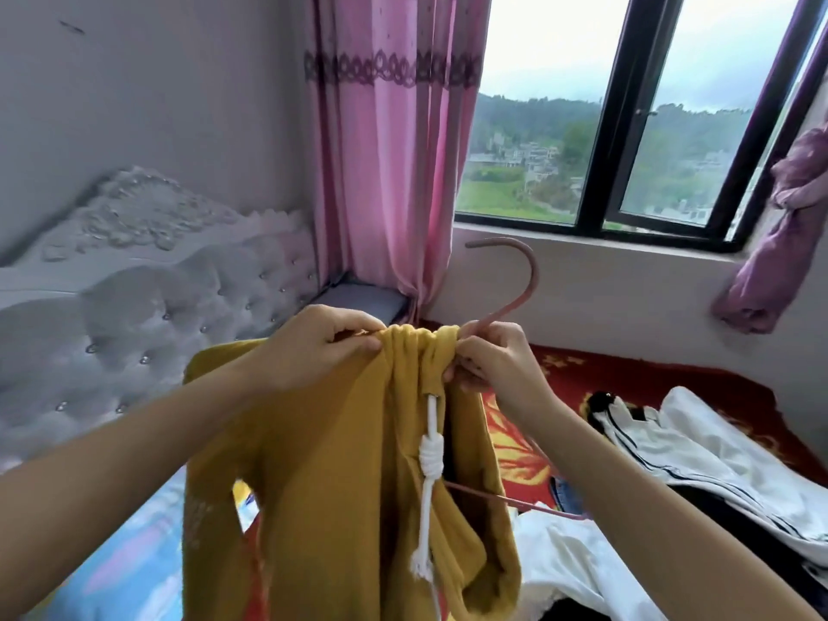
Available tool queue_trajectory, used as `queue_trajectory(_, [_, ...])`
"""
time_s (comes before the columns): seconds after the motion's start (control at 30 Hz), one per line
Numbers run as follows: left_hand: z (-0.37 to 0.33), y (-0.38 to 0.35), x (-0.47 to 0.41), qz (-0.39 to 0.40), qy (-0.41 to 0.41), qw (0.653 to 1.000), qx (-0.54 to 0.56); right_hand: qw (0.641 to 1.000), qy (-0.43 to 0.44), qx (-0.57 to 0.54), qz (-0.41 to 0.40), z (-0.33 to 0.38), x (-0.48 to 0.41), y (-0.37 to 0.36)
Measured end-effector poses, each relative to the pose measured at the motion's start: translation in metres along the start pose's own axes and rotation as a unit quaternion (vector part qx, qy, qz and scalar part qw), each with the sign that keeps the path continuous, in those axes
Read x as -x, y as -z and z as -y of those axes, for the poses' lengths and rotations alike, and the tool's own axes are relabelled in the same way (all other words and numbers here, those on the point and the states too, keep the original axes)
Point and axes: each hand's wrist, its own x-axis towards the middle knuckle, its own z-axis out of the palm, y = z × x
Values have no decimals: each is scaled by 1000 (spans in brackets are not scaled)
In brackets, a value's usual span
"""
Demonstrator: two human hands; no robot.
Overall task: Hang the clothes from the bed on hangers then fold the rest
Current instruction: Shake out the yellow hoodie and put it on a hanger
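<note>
Head view: both hands grip the bunched neck of a mustard hoodie (pixel 340 463), left hand (pixel 313 347) beside right hand (pixel 488 360). Right fingers also pinch the pink hanger (pixel 515 289) rising above the hoodie; white clothes (pixel 717 459) lie right of it.

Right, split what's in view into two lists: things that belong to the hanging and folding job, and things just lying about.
Job in hand:
- yellow hoodie, gripped at the neck by the left hand and right hand
- pink hanger
- white striped jacket
- white garment beside it

Just lying about:
- pink curtain
- purple cloth
- padded headboard
</note>
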Motion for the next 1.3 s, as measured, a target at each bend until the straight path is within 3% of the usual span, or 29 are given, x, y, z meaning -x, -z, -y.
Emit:
queue_trajectory(0.1, [12,11,5,-76,25,997,9,981,64,180,6,3,-5,22])
queue_trajectory(0.2, [30,33,17,-161,72,983,48,947,119,254,-155,-9,-4,60])
queue_trajectory(0.3, [41,52,25,-238,106,959,110,931,80,234,-267,-37,6,79])
queue_trajectory(0.4, [42,58,23,-278,107,934,197,932,98,213,-275,-56,13,67])
queue_trajectory(0.5, [49,52,18,-280,129,916,258,929,139,100,-327,-59,10,55])
queue_trajectory(0.6, [58,45,13,-322,180,873,320,923,110,19,-368,-58,2,42])
queue_trajectory(0.67, [60,44,11,-330,189,861,337,946,92,96,-295,-66,0,27])
queue_trajectory(0.73, [57,44,10,-320,183,867,334,973,98,145,-150,-73,1,4])
queue_trajectory(0.83, [52,42,9,-313,171,882,308,993,87,64,42,-80,-4,-28])
queue_trajectory(0.9, [48,42,10,-322,162,887,289,995,68,-2,66,-85,-8,-49])
queue_trajectory(1.0, [44,46,15,-347,152,887,264,998,48,10,33,-99,-9,-69])
queue_trajectory(1.17, [45,57,23,-408,158,865,248,965,-7,52,255,-116,1,-79])
queue_trajectory(1.3, [51,61,26,-427,184,847,258,943,-8,92,319,-101,4,-59])
